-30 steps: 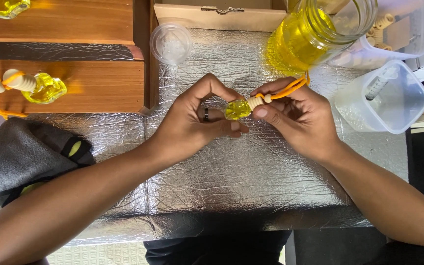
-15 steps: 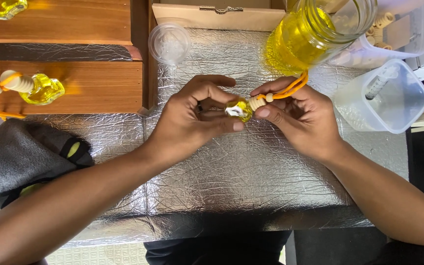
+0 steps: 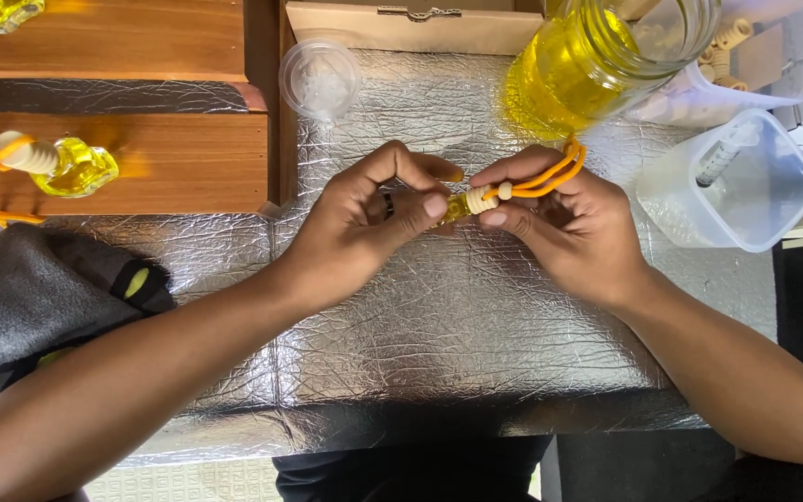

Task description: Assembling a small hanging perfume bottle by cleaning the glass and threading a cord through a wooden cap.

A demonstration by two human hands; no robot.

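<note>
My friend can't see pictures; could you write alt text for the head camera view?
Two hands, left hand and right hand, hold a small yellow bottle with an orange cord over a silver foil mat. A big jar of yellow liquid stands behind.

A big glass jar point(image 3: 606, 56) of yellow liquid is seen top right, a clear tub point(image 3: 731, 181) beside it, a grey cloth point(image 3: 48, 297) spread bottom left

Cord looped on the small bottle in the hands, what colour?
Orange. The cord loops up from the small bottle held between both hands; the head view shows it clearly.
</note>
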